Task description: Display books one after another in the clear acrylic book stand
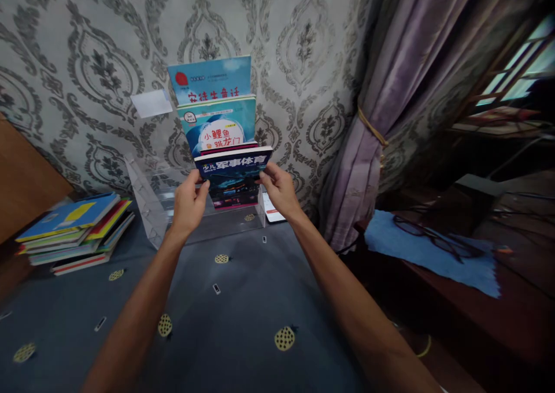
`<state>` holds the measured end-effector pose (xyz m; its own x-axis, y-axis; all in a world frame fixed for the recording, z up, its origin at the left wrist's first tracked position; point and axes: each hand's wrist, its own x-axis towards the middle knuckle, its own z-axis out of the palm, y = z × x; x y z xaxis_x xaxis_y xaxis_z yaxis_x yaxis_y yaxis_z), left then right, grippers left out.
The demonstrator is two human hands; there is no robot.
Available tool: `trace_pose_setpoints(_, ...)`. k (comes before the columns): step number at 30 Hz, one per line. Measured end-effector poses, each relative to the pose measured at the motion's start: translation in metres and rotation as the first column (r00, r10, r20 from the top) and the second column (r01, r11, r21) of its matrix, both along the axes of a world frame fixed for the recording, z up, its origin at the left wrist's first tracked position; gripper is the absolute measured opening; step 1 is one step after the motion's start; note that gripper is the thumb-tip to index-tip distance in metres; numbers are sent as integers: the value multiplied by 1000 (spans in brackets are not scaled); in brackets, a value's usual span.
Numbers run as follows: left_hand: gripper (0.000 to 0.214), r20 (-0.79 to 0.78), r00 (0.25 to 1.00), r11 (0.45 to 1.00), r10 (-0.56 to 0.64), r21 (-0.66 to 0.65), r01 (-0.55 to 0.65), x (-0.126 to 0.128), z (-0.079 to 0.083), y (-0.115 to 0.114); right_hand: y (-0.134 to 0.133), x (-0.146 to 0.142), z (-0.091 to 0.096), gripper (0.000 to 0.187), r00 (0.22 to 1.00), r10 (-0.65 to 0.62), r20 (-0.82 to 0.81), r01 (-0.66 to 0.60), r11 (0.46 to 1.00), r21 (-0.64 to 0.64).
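Note:
Between my hands is a dark blue book (234, 176) with white lettering, at the front of a clear acrylic book rack (150, 199). My left hand (189, 203) grips its left edge, thumb on the cover. On the opposite edge, my right hand (280, 189) pinches the same book. Behind it stand a teal book (217, 121) with a fish title and, taller at the back, a light blue book (210, 81) with red lettering. A dark, thin book edge shows just behind the one I hold. Whether the held book's bottom rests on the rack, I cannot tell.
A stack of books (82, 228) lies on the left of the dark blue cloth (243, 323). A phone (274, 209) sits behind my right hand. To the right hang purple curtains (355, 167); glasses (433, 237) lie on a light blue cloth (390, 237). Patterned wallpaper backs everything.

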<state>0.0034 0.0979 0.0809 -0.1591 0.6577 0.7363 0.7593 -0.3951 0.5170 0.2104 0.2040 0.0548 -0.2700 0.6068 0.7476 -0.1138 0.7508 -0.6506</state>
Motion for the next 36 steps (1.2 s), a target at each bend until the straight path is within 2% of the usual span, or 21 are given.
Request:
trace_pose_setpoints(5,14,-66,993,995,99,-20,-101,-1,-6,4,1,0,-6,33,971,-217,105,206,973,106)
trace_pose_setpoints(10,12,-205,952,970,226,-37,-238,-1,-11,5,4,-4,-12,26,938,-316,145,299,946,123)
trace_pose_setpoints(13,13,-221,935,953,278,-59,-298,0,-15,6,7,-6,-18,27,920,-367,139,355,929,103)
trace_pose_setpoints(17,24,-194,930,939,312,-89,-333,3,-19,10,12,-9,-25,34,906,-407,118,405,913,46)
trace_pose_setpoints(20,30,-180,925,928,335,-106,-357,5,-22,11,14,-9,-27,36,906,-407,118,401,913,69)
trace_pose_setpoints(27,23,-342,856,870,388,-170,-463,6,-24,13,17,-12,-26,29,907,-393,150,383,919,92)
trace_pose_setpoints(36,23,-322,870,895,373,-122,-429,1,-27,26,24,-22,-24,31,888,-449,100,441,893,88)
